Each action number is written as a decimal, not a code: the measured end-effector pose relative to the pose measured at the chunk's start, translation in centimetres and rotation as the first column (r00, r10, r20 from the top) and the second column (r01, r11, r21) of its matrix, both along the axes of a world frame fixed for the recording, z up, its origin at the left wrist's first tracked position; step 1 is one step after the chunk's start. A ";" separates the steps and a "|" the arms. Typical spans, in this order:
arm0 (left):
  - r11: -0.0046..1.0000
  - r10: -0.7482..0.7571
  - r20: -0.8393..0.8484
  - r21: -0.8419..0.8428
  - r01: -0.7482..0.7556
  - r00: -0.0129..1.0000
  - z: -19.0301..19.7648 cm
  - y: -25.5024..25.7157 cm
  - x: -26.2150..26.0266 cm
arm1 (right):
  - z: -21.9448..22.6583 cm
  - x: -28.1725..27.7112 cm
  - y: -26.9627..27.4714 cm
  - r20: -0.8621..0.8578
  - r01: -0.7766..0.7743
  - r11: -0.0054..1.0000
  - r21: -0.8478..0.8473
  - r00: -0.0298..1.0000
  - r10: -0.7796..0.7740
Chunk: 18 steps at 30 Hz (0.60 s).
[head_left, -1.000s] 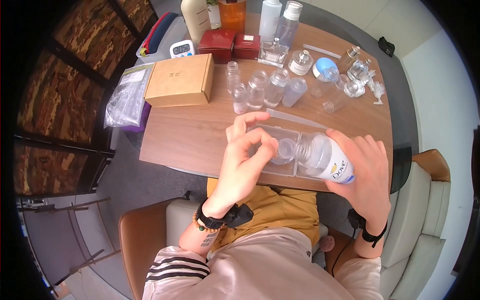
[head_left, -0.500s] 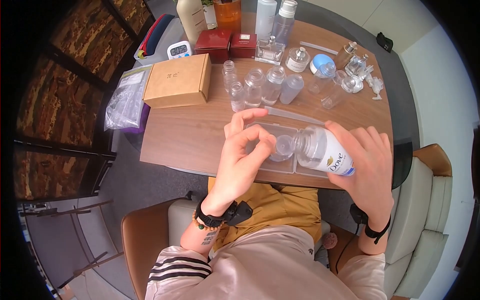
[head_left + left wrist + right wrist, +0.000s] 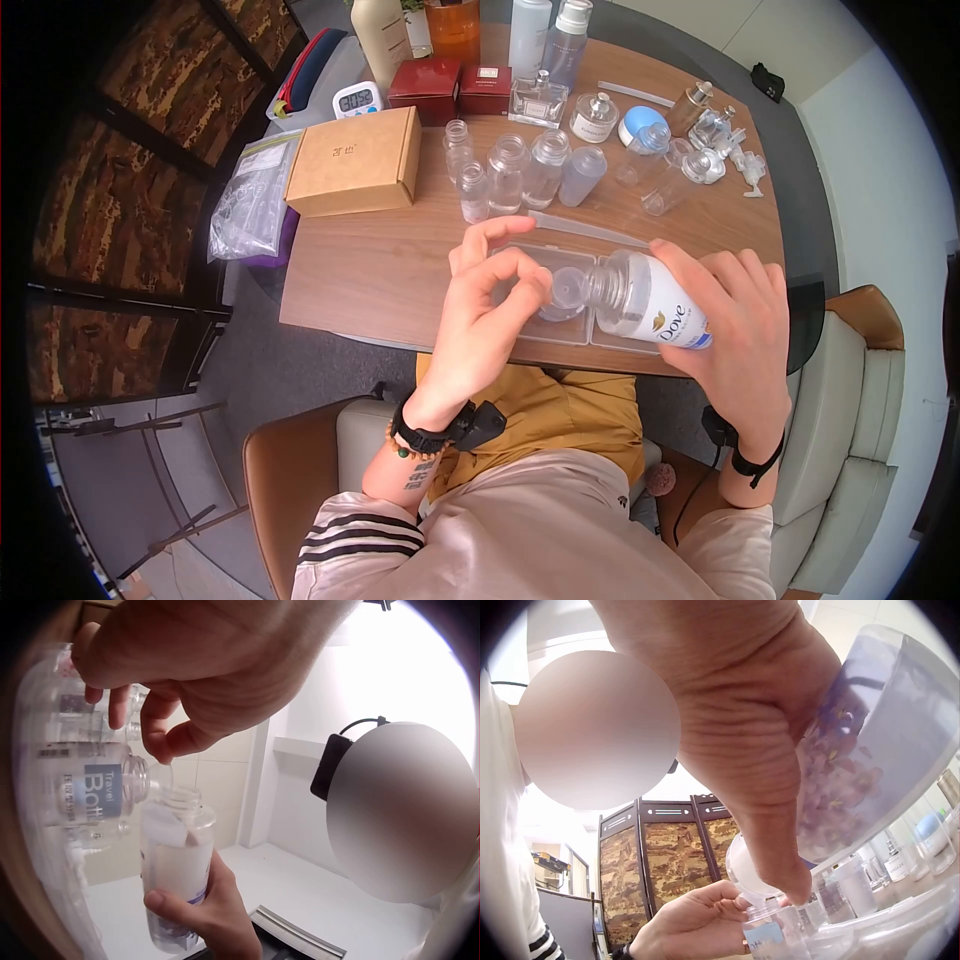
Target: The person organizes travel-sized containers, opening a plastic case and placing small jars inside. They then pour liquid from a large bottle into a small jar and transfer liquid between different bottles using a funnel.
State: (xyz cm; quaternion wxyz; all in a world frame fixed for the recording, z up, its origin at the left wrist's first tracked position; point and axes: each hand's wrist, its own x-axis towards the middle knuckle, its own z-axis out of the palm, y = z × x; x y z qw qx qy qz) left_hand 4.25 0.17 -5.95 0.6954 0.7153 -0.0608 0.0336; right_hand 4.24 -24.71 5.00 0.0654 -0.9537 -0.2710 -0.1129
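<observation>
My right hand (image 3: 740, 320) grips a clear bottle with a white Dove label (image 3: 672, 312), tilted so its threaded, uncapped mouth points left. That mouth sits right beside a small clear funnel (image 3: 569, 290). Thumb and index finger of my left hand (image 3: 485, 310) pinch the funnel's edge, the other fingers raised apart. In the left wrist view, the funnel is at the mouth of a clear travel bottle (image 3: 101, 787) with a blue label. From above, the hand and funnel mostly hide the travel bottle. A divided clear plastic box (image 3: 550, 334) lies under both hands.
Several clear bottles (image 3: 508, 175) stand uncapped behind the hands. A cardboard box (image 3: 352, 162) lies at left, beside a zip bag (image 3: 252, 195). Perfume bottles (image 3: 538, 100), red boxes (image 3: 425, 90) and taller bottles (image 3: 528, 40) line the back; pump heads (image 3: 748, 165) lie at right.
The head view has shifted slightly. My right hand has raised and turned the Dove bottle a little, its mouth staying at the funnel. My left hand keeps its pinch.
</observation>
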 end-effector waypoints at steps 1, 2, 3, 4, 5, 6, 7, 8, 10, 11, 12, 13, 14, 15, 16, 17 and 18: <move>1.000 0.001 -0.003 -0.001 -0.001 1.000 0.0 0.0 0.0 | 0.0 0.0 0.0 0.002 0.001 1.000 -0.002 1.000 -0.001; 1.000 0.001 -0.003 -0.001 -0.001 1.000 0.0 0.0 0.0 | 0.1 0.0 0.1 0.005 0.002 1.000 -0.004 1.000 -0.002; 1.000 -0.001 -0.006 -0.002 0.001 1.000 0.0 0.1 0.0 | 0.2 0.0 0.1 0.005 0.002 1.000 -0.004 1.000 -0.002; 1.000 -0.003 -0.009 -0.002 0.003 1.000 0.0 0.1 0.0 | 0.3 0.0 0.2 0.009 0.005 1.000 -0.013 1.000 -0.005; 1.000 -0.004 -0.009 -0.002 0.004 1.000 0.0 0.1 0.0 | 0.3 0.0 0.2 0.012 0.008 1.000 -0.021 1.000 -0.008; 1.000 -0.002 -0.012 -0.008 0.002 1.000 0.0 0.0 0.0 | 0.3 0.0 0.2 0.012 0.009 1.000 -0.021 1.000 -0.008; 1.000 -0.001 -0.014 -0.014 0.001 1.000 0.1 0.0 0.0 | 0.3 0.0 0.2 0.017 0.007 1.000 -0.024 1.000 -0.006; 1.000 -0.002 -0.013 -0.014 0.001 1.000 0.1 0.0 0.0 | 0.3 0.0 0.2 0.023 0.004 1.000 -0.026 1.000 -0.004; 1.000 -0.001 -0.014 -0.019 0.001 1.000 0.2 0.0 0.0 | 0.3 0.1 0.2 0.025 0.002 1.000 -0.027 1.000 -0.001; 1.000 -0.001 -0.014 -0.019 0.001 1.000 0.1 0.0 0.0 | 0.3 0.1 0.2 0.028 0.000 1.000 -0.029 1.000 0.001; 1.000 -0.001 -0.015 -0.019 0.001 1.000 0.1 0.0 0.0 | 0.3 0.1 0.2 0.028 0.000 1.000 -0.029 1.000 0.001; 1.000 -0.002 -0.016 -0.018 0.001 1.000 0.1 0.1 0.0 | 0.3 0.1 0.2 0.028 0.002 1.000 -0.029 1.000 -0.001; 1.000 -0.002 -0.016 -0.018 0.002 1.000 0.0 0.1 0.0 | 0.3 0.1 0.3 0.027 0.004 1.000 -0.029 1.000 -0.003; 1.000 -0.003 -0.010 -0.020 0.003 1.000 0.0 0.1 0.1 | 0.3 0.1 0.2 0.027 0.004 1.000 -0.029 1.000 -0.003; 1.000 -0.004 -0.005 -0.021 0.004 1.000 0.0 0.1 0.1 | 0.3 0.1 0.2 0.027 0.005 1.000 -0.029 1.000 -0.004; 1.000 -0.004 -0.005 -0.022 0.004 1.000 0.0 0.1 0.0 | 0.2 0.1 0.2 0.026 0.006 1.000 -0.028 1.000 -0.005; 1.000 -0.004 -0.008 -0.024 0.004 1.000 0.0 0.1 0.0 | 0.2 0.1 0.2 0.026 0.006 1.000 -0.028 1.000 -0.005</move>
